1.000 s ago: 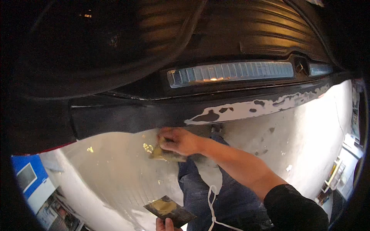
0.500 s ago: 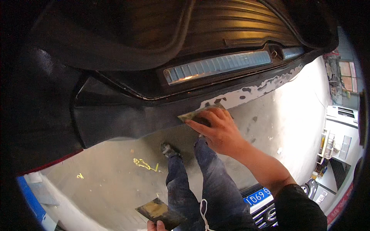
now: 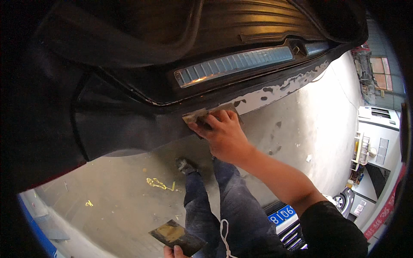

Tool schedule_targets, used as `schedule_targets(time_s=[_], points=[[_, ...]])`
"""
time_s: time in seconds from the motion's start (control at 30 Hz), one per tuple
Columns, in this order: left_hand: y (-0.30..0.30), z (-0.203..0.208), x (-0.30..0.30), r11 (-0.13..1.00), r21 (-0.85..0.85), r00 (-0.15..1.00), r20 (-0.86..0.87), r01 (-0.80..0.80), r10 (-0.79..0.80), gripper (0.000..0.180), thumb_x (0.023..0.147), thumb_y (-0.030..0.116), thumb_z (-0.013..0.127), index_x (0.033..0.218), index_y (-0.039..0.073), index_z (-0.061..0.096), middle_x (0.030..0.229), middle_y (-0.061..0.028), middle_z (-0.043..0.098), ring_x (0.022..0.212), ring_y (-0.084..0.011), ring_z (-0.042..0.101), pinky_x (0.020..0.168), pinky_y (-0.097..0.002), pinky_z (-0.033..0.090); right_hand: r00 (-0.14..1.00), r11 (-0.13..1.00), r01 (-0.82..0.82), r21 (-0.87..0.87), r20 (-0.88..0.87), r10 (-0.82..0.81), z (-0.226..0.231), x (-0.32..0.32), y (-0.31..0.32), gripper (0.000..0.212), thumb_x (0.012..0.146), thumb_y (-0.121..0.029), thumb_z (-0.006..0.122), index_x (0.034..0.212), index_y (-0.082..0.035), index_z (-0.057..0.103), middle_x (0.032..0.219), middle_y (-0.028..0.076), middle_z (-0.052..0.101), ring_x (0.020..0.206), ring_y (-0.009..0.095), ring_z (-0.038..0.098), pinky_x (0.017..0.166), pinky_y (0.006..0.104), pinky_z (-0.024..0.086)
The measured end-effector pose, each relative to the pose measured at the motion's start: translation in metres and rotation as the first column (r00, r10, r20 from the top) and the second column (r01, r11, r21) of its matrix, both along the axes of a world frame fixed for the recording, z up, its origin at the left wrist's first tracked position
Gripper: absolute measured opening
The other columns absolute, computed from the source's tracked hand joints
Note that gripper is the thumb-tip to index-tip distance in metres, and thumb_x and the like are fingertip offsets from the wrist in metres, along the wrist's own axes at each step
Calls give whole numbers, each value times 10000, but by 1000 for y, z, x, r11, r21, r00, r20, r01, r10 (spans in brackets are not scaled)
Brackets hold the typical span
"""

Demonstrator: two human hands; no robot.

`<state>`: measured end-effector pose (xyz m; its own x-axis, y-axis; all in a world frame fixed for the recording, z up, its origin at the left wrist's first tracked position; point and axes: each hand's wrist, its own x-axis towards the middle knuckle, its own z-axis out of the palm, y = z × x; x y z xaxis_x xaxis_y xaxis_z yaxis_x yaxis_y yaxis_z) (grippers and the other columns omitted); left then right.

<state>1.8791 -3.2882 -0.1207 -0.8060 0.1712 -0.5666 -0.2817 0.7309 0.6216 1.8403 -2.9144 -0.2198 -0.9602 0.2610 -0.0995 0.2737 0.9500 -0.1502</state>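
Note:
My right hand [image 3: 228, 135] presses a thin, worn grey-brown sheet [image 3: 195, 117] against the lower edge of a dark car's rear bumper [image 3: 124, 124]. Its fingers are bent over the sheet, at the left end of a pale, blotchy patch [image 3: 262, 96] with dark spots. Low in the picture, my left hand [image 3: 174, 252] pinches the corner of a dark square sheet [image 3: 189, 245] marked with a tan patch. Most of that hand is cut off by the lower edge. Whether these sheets are sandpaper or spreaders, I cannot tell.
A ribbed metal sill plate [image 3: 236, 64] runs above the bumper, below the open boot with its ribbed mat [image 3: 249, 21]. Yellow tape scraps [image 3: 159, 184] lie on the concrete floor [image 3: 124, 193]. Behind my legs stands another car with a blue plate [image 3: 282, 215]. Shelving [image 3: 360, 150] is at right.
My right hand has slid left along the bumper with its sheet, leaving more of the pale patch uncovered. The view has shifted slightly. My left hand still holds its square sheet.

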Motion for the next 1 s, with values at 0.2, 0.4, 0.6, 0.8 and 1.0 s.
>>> schedule_targets(time_s=[0.2,0.4,0.6,0.8,1.0], points=[[21,18,-10,950,77,934,226,-302,278,289,973,157,528,1152,-53,616,1080,-200,661,954,-282,642,828,-387,529,998,998,-58,-26,1,58,-10,23,-16,593,796,-138,622,1372,-271,583,1164,58,551,1127,286,492,981,494,371],[8,15,-12,812,162,796,375,-561,475,314,974,144,526,1213,-53,577,1124,-155,656,998,-240,630,882,-356,517,1000,995,4,-95,13,-3,-16,52,-26,612,776,-85,635,1361,-257,589,1223,60,558,1152,287,502,1022,493,373],[-5,7,-6,789,223,796,385,-572,468,295,968,124,528,1202,-50,571,1137,-152,646,1008,-237,624,901,-355,510,993,1000,15,-26,-118,-18,5,15,8,689,747,-40,661,1388,-272,562,1248,76,547,1201,297,487,1041,482,370],[5,12,-8,746,216,753,408,-630,517,272,969,127,532,1173,-47,578,1114,-153,647,984,-231,623,889,-350,510,998,999,-6,32,-55,8,-9,-4,-1,656,776,-112,651,1403,-280,553,1216,76,526,1192,312,461,1018,511,358],[7,14,-10,802,175,792,375,-571,482,254,978,137,525,1143,-45,588,1085,-136,653,945,-216,619,859,-335,510,999,999,-26,-30,-20,25,-11,9,-10,626,800,-139,629,1404,-285,551,1212,72,522,1196,309,459,1038,534,343]])
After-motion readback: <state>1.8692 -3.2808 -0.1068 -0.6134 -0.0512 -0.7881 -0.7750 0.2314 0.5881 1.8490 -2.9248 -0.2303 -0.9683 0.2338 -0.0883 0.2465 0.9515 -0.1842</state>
